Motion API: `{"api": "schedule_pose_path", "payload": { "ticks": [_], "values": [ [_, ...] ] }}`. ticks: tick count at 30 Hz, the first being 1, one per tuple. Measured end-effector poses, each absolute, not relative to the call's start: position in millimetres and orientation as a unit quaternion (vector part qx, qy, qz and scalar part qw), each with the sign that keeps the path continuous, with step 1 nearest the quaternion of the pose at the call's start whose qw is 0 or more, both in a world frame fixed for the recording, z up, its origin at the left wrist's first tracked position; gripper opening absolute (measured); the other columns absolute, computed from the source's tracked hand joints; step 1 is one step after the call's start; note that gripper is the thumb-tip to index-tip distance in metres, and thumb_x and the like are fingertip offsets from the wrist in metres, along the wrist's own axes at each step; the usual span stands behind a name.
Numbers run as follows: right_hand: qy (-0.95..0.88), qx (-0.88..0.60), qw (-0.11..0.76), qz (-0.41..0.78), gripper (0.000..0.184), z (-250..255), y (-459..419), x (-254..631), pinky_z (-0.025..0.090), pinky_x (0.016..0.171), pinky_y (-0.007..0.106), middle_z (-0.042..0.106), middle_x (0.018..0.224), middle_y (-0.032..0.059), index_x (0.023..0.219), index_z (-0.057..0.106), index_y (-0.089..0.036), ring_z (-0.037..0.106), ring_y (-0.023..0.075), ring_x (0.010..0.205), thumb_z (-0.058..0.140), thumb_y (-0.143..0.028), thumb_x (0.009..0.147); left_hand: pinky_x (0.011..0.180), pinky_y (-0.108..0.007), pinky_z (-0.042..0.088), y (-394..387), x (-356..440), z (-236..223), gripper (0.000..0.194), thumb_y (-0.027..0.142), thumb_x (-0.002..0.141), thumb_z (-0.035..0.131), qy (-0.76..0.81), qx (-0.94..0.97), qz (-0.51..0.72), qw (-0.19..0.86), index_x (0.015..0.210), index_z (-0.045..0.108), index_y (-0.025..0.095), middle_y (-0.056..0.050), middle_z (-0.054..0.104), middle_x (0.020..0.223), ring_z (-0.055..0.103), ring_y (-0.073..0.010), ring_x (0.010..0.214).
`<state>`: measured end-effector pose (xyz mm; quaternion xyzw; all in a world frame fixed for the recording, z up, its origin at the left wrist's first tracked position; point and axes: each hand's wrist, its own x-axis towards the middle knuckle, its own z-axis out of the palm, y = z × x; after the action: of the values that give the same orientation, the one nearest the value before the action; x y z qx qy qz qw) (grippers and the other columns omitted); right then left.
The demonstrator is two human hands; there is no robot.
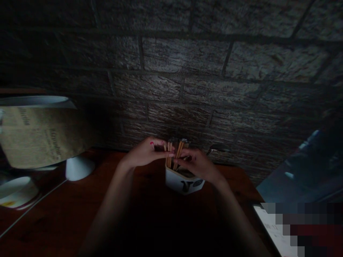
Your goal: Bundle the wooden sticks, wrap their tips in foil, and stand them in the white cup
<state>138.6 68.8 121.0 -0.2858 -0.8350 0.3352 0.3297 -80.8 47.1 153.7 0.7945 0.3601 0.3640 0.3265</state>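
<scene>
A white container with dark printing stands on the wooden table near the wall. Slim wooden chopsticks rise from its left side. My left hand comes from the left, its fingers closed around the tops of some of them. From the other side, my right hand pinches chopsticks that lean over the container's rim. Shiny tips show behind the fingers, too small to name. A dark spoon-like shape sticks out behind my right hand. The dim light hides much of the container's inside.
A lamp with a printed fabric shade and white cone base stands at the left. Beside it are a white bowl and a thin cord. A rough brick wall rises behind. A bright sheet or screen lies lower right.
</scene>
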Motion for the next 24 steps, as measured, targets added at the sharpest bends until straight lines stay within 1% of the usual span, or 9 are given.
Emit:
{"api": "schedule_pose_path", "payload": {
  "ticks": [3, 6, 8, 11, 14, 17, 20, 24],
  "values": [
    [-0.845, -0.284, 0.322, 0.320, 0.013, 122, 66, 136, 0.049, 0.070, 0.027, 0.075, 0.086, 0.0019, 0.093, 0.074, -0.018, 0.066, 0.0150, 0.077, 0.065, -0.027, 0.089, 0.081, -0.028, 0.053, 50, -84, 152, 0.015, 0.029, 0.083, 0.073, 0.361, 0.783, 0.364, 0.353, 0.088, 0.075, 0.015, -0.004, 0.077, 0.088, 0.070, -0.0166, 0.085],
    [-0.859, -0.297, 0.303, 0.288, 0.010, 125, 62, 134, 0.047, 0.067, 0.026, 0.073, 0.081, 0.0002, 0.090, 0.074, -0.018, 0.064, 0.0134, 0.072, 0.067, -0.024, 0.088, 0.082, -0.027, 0.053, 50, -85, 154, 0.015, 0.025, 0.080, 0.075, 0.348, 0.780, 0.363, 0.373, 0.090, 0.074, 0.014, -0.004, 0.077, 0.091, 0.070, -0.0160, 0.085],
    [-0.861, -0.301, 0.294, 0.285, 0.009, 127, 61, 134, 0.046, 0.067, 0.025, 0.073, 0.082, -0.0003, 0.090, 0.074, -0.018, 0.064, 0.0130, 0.072, 0.067, -0.022, 0.087, 0.082, -0.027, 0.054, 48, -87, 156, 0.015, 0.022, 0.078, 0.076, 0.344, 0.780, 0.359, 0.380, 0.090, 0.074, 0.014, -0.004, 0.077, 0.090, 0.069, -0.0152, 0.084],
    [-0.856, -0.302, 0.301, 0.293, 0.011, 127, 61, 136, 0.048, 0.069, 0.026, 0.075, 0.086, 0.0000, 0.093, 0.074, -0.019, 0.065, 0.0138, 0.075, 0.065, -0.022, 0.089, 0.082, -0.028, 0.054, 47, -88, 158, 0.010, 0.021, 0.078, 0.076, 0.351, 0.776, 0.359, 0.381, 0.085, 0.074, 0.014, -0.003, 0.077, 0.086, 0.069, -0.0143, 0.081],
    [-0.849, -0.303, 0.312, 0.300, 0.011, 126, 61, 137, 0.050, 0.072, 0.028, 0.076, 0.090, 0.0010, 0.095, 0.074, -0.020, 0.067, 0.0155, 0.080, 0.066, -0.023, 0.089, 0.080, -0.027, 0.054, 49, -86, 155, 0.012, 0.022, 0.074, 0.079, 0.360, 0.752, 0.392, 0.388, 0.082, 0.074, 0.015, -0.002, 0.076, 0.083, 0.069, -0.0135, 0.078],
    [-0.853, -0.301, 0.308, 0.294, 0.012, 125, 61, 137, 0.050, 0.074, 0.028, 0.076, 0.092, 0.0009, 0.096, 0.075, -0.021, 0.068, 0.0159, 0.082, 0.067, -0.023, 0.088, 0.075, -0.026, 0.054, 51, -82, 153, 0.013, 0.025, 0.072, 0.080, 0.363, 0.744, 0.414, 0.379, 0.077, 0.073, 0.015, -0.001, 0.075, 0.078, 0.067, -0.0129, 0.074],
    [-0.862, -0.310, 0.295, 0.270, 0.015, 126, 59, 136, 0.049, 0.073, 0.027, 0.077, 0.093, 0.0013, 0.100, 0.076, -0.020, 0.068, 0.0158, 0.081, 0.068, -0.025, 0.088, 0.072, -0.025, 0.053, 50, -79, 153, 0.015, 0.027, 0.074, 0.080, 0.364, 0.754, 0.406, 0.366, 0.075, 0.072, 0.014, -0.002, 0.074, 0.076, 0.066, -0.0131, 0.071],
    [-0.866, -0.322, 0.294, 0.245, 0.014, 128, 57, 135, 0.046, 0.067, 0.025, 0.076, 0.084, 0.0005, 0.096, 0.077, -0.019, 0.066, 0.0140, 0.073, 0.068, -0.026, 0.088, 0.075, -0.026, 0.053, 48, -77, 154, 0.013, 0.029, 0.078, 0.077, 0.363, 0.765, 0.409, 0.340, 0.079, 0.074, 0.016, -0.002, 0.075, 0.081, 0.068, -0.0142, 0.076]
  ]
}}
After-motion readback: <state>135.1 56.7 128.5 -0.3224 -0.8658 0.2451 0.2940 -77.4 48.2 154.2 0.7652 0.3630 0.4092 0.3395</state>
